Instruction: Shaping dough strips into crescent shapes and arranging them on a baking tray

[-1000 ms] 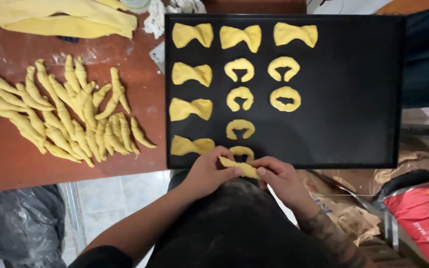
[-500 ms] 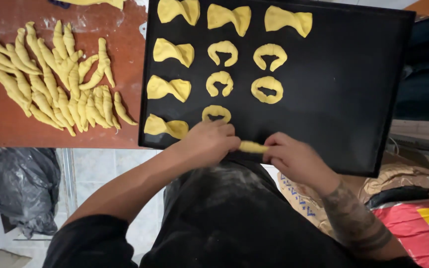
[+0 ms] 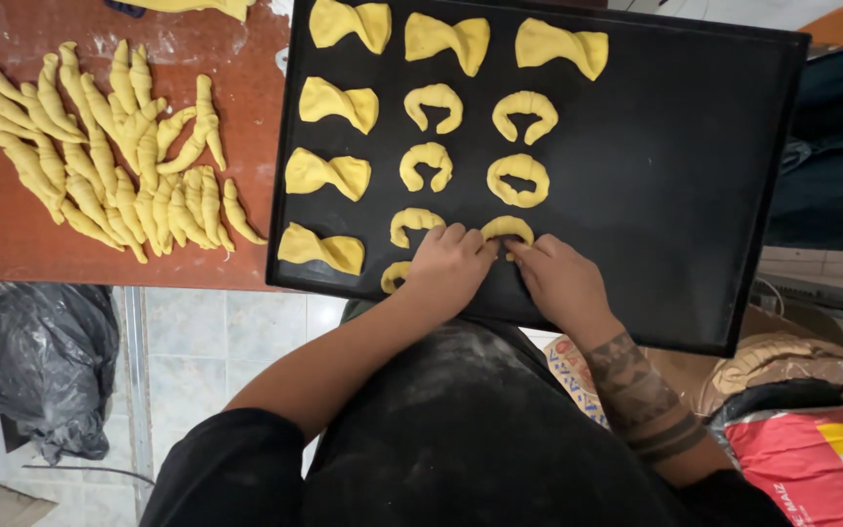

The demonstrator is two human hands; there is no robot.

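Observation:
A black baking tray (image 3: 695,185) holds several yellow dough pieces, some bow-shaped (image 3: 322,249), some curved like crescents (image 3: 518,179). My left hand (image 3: 449,263) and my right hand (image 3: 560,283) meet near the tray's front edge. Both pinch the ends of one curved dough piece (image 3: 506,228) that lies on the tray. Another small crescent (image 3: 394,277) peeks out just left of my left wrist.
A heap of rolled yellow dough sticks (image 3: 109,161) lies on the reddish table (image 3: 12,234) left of the tray. A dark plastic bag (image 3: 41,366) sits on the tiled floor below. Sacks (image 3: 812,459) stand at the lower right.
My hands carried the dough piece forward from the tray's front edge and set it down in the third column, bent into a curve. The view has shifted closer.

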